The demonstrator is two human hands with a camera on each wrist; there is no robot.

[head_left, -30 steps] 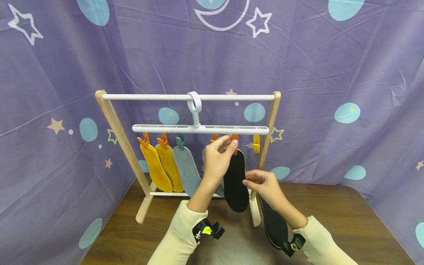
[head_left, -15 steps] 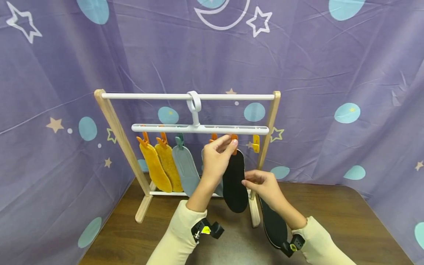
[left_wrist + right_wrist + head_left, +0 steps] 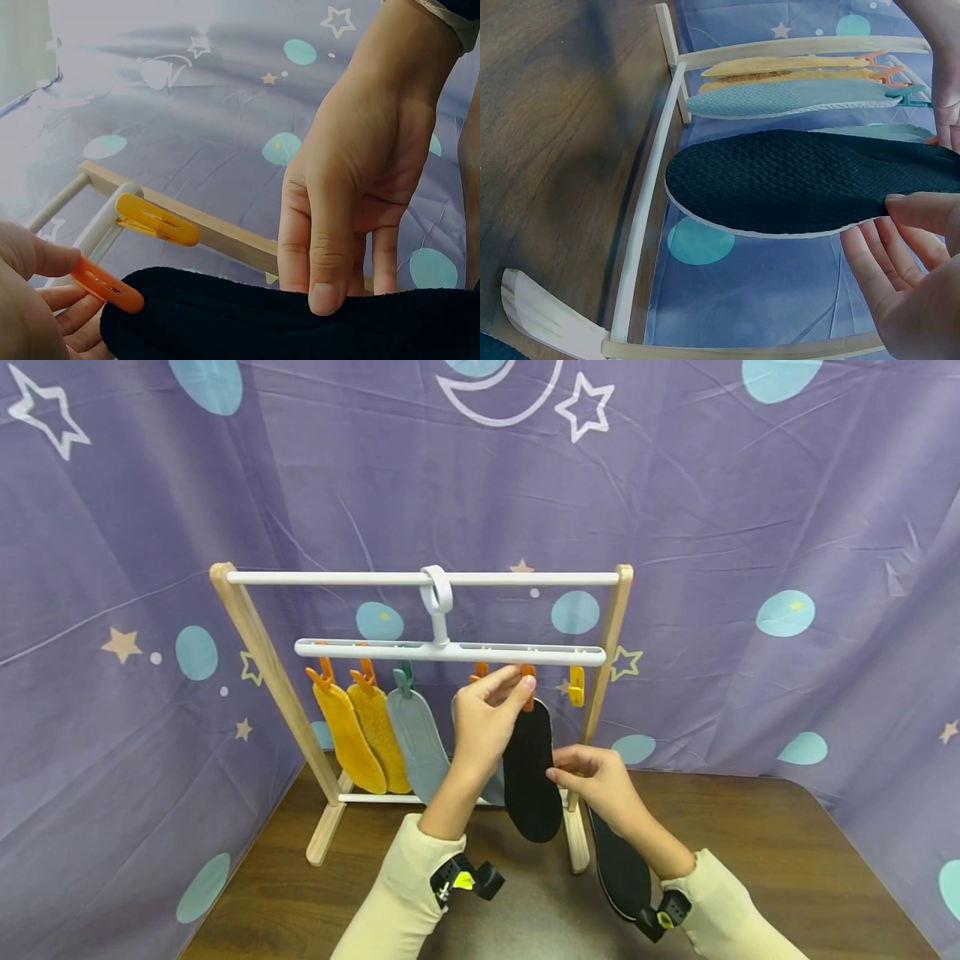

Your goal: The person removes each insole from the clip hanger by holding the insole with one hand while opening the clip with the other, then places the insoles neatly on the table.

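A black insole (image 3: 533,777) hangs upright below the white hanger bar (image 3: 450,651), its top end at an orange clip (image 3: 528,687). My left hand (image 3: 486,714) pinches that clip between thumb and fingers; the left wrist view shows the orange clip (image 3: 109,285) over the insole's end. Lower down, my right hand (image 3: 596,777) pinches the insole's right edge, thumb on the near face and fingers behind, as the right wrist view shows the insole (image 3: 780,180) side on. Right of the clip hangs a bare yellow clip (image 3: 577,686).
Two yellow insoles (image 3: 348,735) and a light blue insole (image 3: 417,743) hang on clips at the left. Another blue insole (image 3: 492,787) is partly hidden behind my left hand. A wooden rack (image 3: 270,668) bears the hanger. A second black insole (image 3: 621,868) lies on the table (image 3: 750,860).
Both hands keep their hold on the clip and the black insole. Only a slight leftward shift of the rack and left hand shows in the head view.
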